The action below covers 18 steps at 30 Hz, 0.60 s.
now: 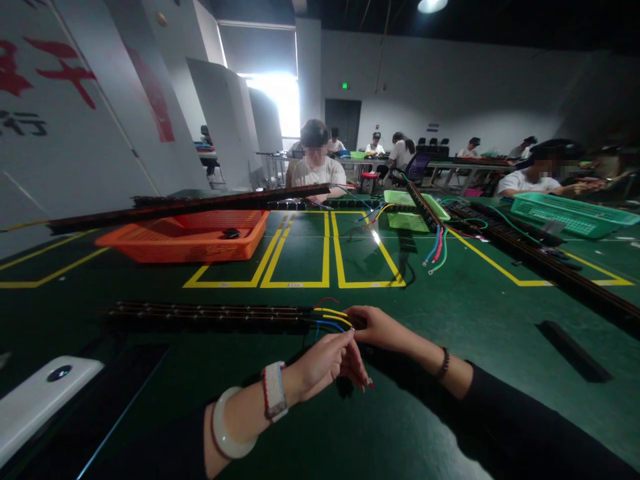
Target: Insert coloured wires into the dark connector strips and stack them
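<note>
Basket (187,248), orange, stands beyond the wired strip (210,314).

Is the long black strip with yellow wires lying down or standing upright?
Lying down: the long black strip stretches sideways along the green tabletop, its yellow wires reaching toward the right hand.
</note>
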Each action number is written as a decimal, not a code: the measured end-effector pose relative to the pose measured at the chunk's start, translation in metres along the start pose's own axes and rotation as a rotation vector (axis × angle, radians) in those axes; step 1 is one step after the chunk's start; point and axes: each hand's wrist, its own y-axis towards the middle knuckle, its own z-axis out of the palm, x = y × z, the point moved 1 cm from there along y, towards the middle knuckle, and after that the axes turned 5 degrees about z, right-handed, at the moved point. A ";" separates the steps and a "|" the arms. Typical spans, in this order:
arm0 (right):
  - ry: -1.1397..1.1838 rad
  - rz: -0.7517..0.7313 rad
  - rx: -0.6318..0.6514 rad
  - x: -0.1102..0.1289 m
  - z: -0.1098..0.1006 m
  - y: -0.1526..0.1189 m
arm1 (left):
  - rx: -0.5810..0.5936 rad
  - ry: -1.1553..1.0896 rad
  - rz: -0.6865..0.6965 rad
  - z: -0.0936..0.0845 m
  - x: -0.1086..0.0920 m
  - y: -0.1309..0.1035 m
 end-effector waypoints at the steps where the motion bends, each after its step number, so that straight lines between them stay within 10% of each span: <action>1: -0.039 -0.007 -0.010 0.001 0.002 0.000 | -0.005 0.003 -0.004 0.000 0.000 0.000; 18: 0.355 0.187 0.164 0.007 -0.009 0.000 | -0.024 -0.109 -0.147 -0.004 -0.005 0.004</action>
